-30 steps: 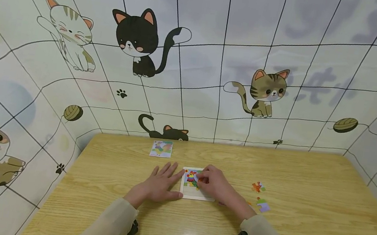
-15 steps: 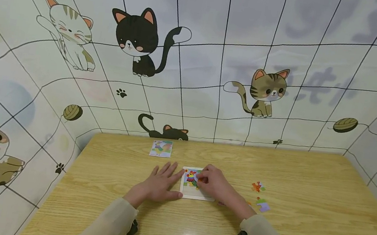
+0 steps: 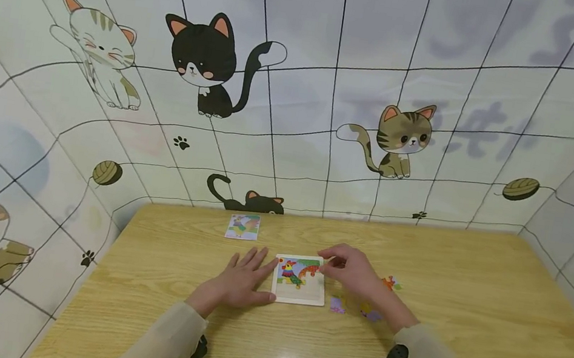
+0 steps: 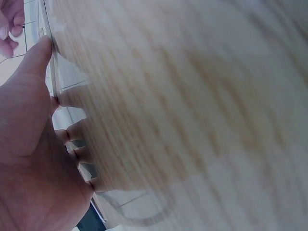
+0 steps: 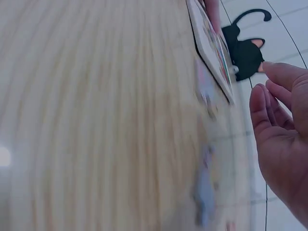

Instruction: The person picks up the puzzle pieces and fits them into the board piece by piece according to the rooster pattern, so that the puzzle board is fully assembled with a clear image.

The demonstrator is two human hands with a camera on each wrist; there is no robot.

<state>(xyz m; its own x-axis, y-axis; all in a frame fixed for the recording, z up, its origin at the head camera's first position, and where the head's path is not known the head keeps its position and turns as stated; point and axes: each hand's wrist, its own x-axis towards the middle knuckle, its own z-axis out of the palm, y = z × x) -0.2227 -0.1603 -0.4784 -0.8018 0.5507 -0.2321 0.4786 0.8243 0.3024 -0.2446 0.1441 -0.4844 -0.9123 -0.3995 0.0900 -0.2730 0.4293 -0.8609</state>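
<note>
a square puzzle tray (image 3: 298, 295) touches wood-grained table (image 3: 467, 308).

Head forward-down; wrists close; tray (image 3: 310, 294) probably shared.

Near four o'clock in the head view the right forearm (image 3: 394, 309) partly covers loose puzzle pieces (image 3: 372, 315); the right-wrist view blurs a lilac piece (image 5: 205, 190) and crops the right hand (image 5: 286, 132) at three o'clock.
</note>
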